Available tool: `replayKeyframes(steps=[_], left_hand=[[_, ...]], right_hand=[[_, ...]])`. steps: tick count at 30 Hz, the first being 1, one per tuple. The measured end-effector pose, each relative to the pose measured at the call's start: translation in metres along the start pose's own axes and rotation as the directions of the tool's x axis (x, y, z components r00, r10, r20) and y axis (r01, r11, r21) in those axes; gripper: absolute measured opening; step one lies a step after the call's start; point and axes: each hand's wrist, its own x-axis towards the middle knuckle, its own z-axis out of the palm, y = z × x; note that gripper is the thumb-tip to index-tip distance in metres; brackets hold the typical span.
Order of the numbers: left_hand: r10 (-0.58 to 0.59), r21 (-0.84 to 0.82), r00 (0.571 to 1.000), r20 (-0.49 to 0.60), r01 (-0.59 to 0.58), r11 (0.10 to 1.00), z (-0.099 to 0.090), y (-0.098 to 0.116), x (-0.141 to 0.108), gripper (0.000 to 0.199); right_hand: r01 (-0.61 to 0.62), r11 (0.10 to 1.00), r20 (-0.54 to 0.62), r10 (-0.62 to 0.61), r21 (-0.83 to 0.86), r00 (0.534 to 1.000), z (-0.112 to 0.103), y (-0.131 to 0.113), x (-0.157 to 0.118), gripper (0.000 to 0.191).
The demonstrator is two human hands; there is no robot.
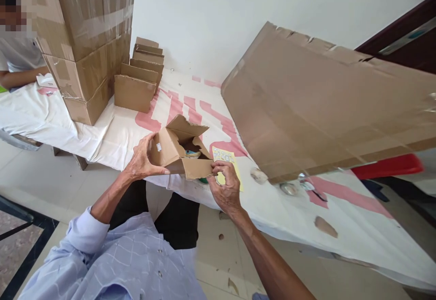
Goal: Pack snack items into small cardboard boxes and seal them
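Note:
A small brown cardboard box [166, 148] with its flaps up is held at the table's front edge. My left hand [141, 159] grips its left end, thumb along the near side, beside a small white label. With thumb and fingertips, my right hand [225, 184] pinches the corner of the flap at the box's right end. Inside lies something blue and yellow [192, 154], mostly hidden by the flaps. Just behind my right hand, a yellow sheet of stickers [225, 154] rests on the cloth.
Taped cartons [91, 41] are stacked at the left, with several small open boxes [136, 89] beside them. A large carton [323, 105] stands at the right, near tape rolls [289, 189]. Another person's arm [20, 77] shows at the far left. White-and-red cloth [272, 213] covers the table.

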Motion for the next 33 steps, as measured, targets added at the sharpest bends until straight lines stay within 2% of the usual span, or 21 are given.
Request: replayKeyframes(steps=[4,9,13,17,19,22,25,29,33], left_hand=[[0.027,0.081,0.998,0.051,-0.031,0.996,-0.002,0.004,0.001,0.133],[0.097,0.175,0.995,-0.008,-0.094,0.98,-0.002,0.02,0.005,0.124],[0.172,0.247,0.985,-0.02,-0.162,0.955,-0.013,0.036,0.008,0.119],[0.167,0.268,0.986,0.022,-0.167,0.949,-0.022,0.046,0.01,0.123],[0.164,0.267,0.986,0.039,-0.169,0.949,-0.021,0.05,0.011,0.124],[0.167,0.267,0.985,0.052,-0.175,0.948,-0.017,0.056,0.013,0.124],[0.148,0.267,0.987,0.062,-0.159,0.95,-0.013,0.06,0.015,0.125],[0.129,0.254,0.989,0.067,-0.142,0.957,-0.009,0.063,0.017,0.125],[0.13,0.241,0.989,0.073,-0.144,0.96,-0.007,0.066,0.017,0.122]], right_hand=[[0.011,1.0,0.012,-0.011,0.005,1.0,0.0,0.0,0.002,0.015],[0.012,1.0,0.089,-0.011,-0.005,0.996,-0.007,-0.003,0.005,0.016],[0.034,0.999,0.16,-0.04,0.041,0.986,-0.016,-0.012,0.014,0.015],[0.048,0.999,0.042,-0.048,0.007,0.998,-0.023,-0.042,0.046,0.014],[0.117,0.993,-0.005,-0.117,-0.001,0.993,-0.024,-0.066,0.068,0.014],[0.303,0.953,0.036,-0.303,0.012,0.952,-0.017,-0.106,0.099,0.015],[0.435,0.9,0.205,-0.421,-0.027,0.884,-0.006,-0.133,0.118,0.021],[0.54,0.818,0.43,-0.423,-0.196,0.797,0.006,-0.142,0.129,0.024],[0.603,0.73,0.489,-0.418,-0.32,0.766,0.012,-0.138,0.13,0.024]])
